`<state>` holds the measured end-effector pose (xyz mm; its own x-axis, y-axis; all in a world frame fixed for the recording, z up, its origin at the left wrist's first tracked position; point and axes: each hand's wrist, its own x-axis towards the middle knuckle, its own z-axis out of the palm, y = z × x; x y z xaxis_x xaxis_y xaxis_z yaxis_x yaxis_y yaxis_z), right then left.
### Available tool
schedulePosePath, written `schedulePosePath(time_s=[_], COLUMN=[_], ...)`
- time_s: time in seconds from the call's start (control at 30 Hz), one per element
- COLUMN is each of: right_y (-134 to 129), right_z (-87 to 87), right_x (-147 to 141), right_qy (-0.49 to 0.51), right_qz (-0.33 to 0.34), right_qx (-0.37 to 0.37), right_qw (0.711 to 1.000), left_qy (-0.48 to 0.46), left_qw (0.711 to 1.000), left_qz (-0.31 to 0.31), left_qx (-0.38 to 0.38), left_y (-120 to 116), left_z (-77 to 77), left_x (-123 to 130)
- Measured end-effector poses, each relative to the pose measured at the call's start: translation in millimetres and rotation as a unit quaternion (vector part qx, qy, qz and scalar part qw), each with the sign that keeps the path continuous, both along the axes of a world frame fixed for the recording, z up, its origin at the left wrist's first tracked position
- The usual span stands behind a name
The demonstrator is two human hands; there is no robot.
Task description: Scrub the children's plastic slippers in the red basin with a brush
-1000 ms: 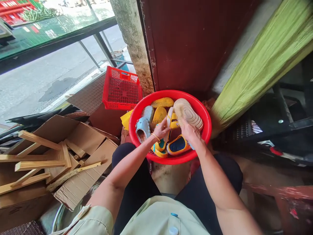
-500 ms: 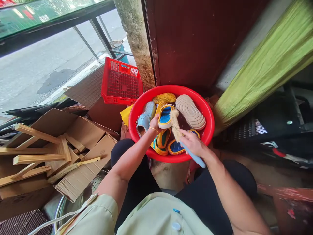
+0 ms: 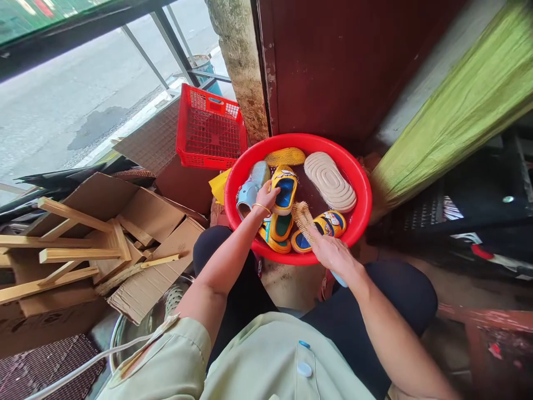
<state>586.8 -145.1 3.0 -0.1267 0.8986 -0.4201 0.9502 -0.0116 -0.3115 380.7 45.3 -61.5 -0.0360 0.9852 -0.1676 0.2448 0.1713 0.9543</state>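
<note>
A red basin [image 3: 362, 194] holds several shoes and some dark water. My left hand [image 3: 267, 198] grips a yellow shoe with a blue inside [image 3: 285, 191], its opening facing me. In my right hand [image 3: 335, 254] is a brush with pale bristles [image 3: 303, 219] and a light blue handle; the bristles are just right of the shoe's lower end. Beneath the brush lies a yellow sandal with a blue footbed [image 3: 331, 224]. A beige shoe [image 3: 330, 182] rests sole up at the right. Light blue shoes [image 3: 249, 194] lie at the left, and a yellow one [image 3: 285, 156] at the back.
Behind the basin's left side is a red crate [image 3: 212, 130]. Cardboard [image 3: 162, 239] and wooden pieces [image 3: 79, 255] are piled at the left. A green cloth [image 3: 449, 105] hangs at the right. A metal bowl [image 3: 119, 339] stands at lower left.
The held shoe has turned more upright, showing its patterned top. My right hand and the brush have moved down, away from the shoe's opening. The view has shifted slightly.
</note>
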Motion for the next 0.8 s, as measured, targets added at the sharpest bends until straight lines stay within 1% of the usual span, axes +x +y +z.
schedulePosePath(time_s=[0.07,0.13,0.23,0.3,0.37,0.43,0.47,0.5,0.57,0.6,0.63,0.73,0.8], right_y=[2.3,4.2,-0.8,-8.9,-17.7,-24.5,-26.9,-28.6,-30.1,-30.2,-29.9,-27.9,-26.7], right_z=[-2.3,-2.2,0.5,2.1,3.1,4.2,4.9,6.0,8.8,10.5,12.3,17.0,18.9], right_x=[4.6,8.8,9.7,8.4,8.4,10.0,10.9,11.5,10.9,9.6,7.8,1.0,-1.8], right_qy=[0.02,0.026,0.004,0.001,0.017,0.028,0.029,0.026,0.019,0.017,0.016,0.023,0.05], right_qz=[-0.009,-0.023,-0.03,-0.015,-0.001,-0.013,-0.024,-0.035,-0.045,-0.044,-0.044,-0.051,-0.049], right_qx=[0.014,0.025,0.03,0.031,0.038,0.051,0.056,0.057,0.045,0.034,0.025,0.013,-0.003], right_qw=[1.0,0.999,0.999,0.999,0.999,0.998,0.998,0.997,0.998,0.998,0.999,0.998,0.998], left_qy=[0.071,0.119,0.188,0.267,0.347,0.395,0.402,0.4,0.377,0.367,0.362,0.351,0.341], left_qw=[0.997,0.993,0.982,0.962,0.933,0.907,0.898,0.89,0.877,0.872,0.87,0.873,0.872], left_qz=[-0.001,0.005,0.005,-0.004,-0.005,-0.02,-0.049,-0.09,-0.186,-0.219,-0.233,-0.222,-0.219], left_qx=[0.014,0.023,0.036,0.059,0.097,0.147,0.174,0.198,0.231,0.237,0.241,0.256,0.274], left_y=[-0.6,-0.6,-0.3,-2.2,-7.8,-18.1,-25.1,-33.2,-52.5,-63.1,-73.8,-103.5,-119.3], left_z=[-2.4,-1.6,6.4,14.9,23.7,30.1,31.6,31.8,28.0,24.4,20.1,7.2,2.0], left_x=[-3.5,-7.9,-19.0,-28.2,-35.0,-36.2,-34.2,-30.7,-20.2,-14.2,-8.3,5.7,10.8])
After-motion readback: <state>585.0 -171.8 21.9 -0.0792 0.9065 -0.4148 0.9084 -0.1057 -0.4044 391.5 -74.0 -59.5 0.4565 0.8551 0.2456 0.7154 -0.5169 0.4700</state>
